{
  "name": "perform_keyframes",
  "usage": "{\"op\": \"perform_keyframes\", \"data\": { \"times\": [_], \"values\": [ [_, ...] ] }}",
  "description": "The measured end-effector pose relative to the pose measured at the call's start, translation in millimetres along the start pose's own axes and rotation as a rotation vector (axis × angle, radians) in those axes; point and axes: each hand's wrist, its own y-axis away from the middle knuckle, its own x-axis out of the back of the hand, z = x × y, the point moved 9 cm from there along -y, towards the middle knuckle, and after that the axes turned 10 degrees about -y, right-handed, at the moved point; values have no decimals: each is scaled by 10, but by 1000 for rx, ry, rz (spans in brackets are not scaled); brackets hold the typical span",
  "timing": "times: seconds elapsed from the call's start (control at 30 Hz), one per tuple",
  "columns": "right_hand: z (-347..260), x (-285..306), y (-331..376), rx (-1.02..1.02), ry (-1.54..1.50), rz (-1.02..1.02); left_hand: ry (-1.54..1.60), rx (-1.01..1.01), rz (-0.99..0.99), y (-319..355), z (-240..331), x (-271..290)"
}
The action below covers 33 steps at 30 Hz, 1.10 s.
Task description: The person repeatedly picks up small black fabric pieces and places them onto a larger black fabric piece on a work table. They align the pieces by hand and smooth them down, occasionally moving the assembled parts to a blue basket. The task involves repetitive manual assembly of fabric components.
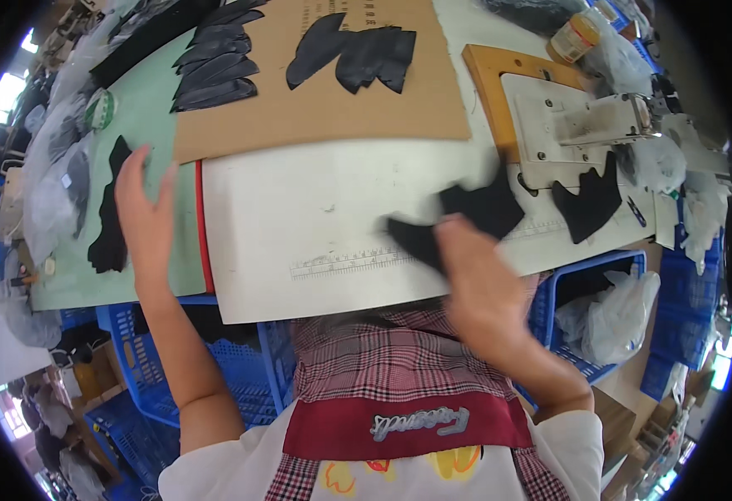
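Note:
My right hand (481,288), blurred by motion, pinches a black cut fabric piece (487,204) with pointed corners. It holds the piece over the white tabletop (299,200), above a printed ruler scale. My left hand (144,213) is on the green mat at the left, thumb and fingers apart. Right beside it lies a narrow stack of black fabric pieces (110,217) with wavy edges; I cannot tell whether the fingers touch it. Another black fabric piece (591,200) rests at the right, beside small dark thread snips (636,212).
A cardboard sheet (324,125) bears shiny black pieces (378,58) and an overlapping row of more (215,75). A sewing machine (591,121) stands at the right, a jar (573,37) behind it. Blue crates (278,351) sit below the table edge. A tape roll (100,108) lies far left.

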Motion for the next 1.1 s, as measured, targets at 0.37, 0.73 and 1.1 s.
{"op": "perform_keyframes", "data": {
  "times": [0.37,0.73,1.1],
  "values": [
    [613,-151,-1432,221,184,104,281,-478,-80,-253,2088,-754],
    [896,-505,-1875,499,82,149,288,-397,-16,-609,1969,-884],
    [1163,-459,-1898,5,-555,148,411,-590,-2,-496,2231,-877]
  ]
}}
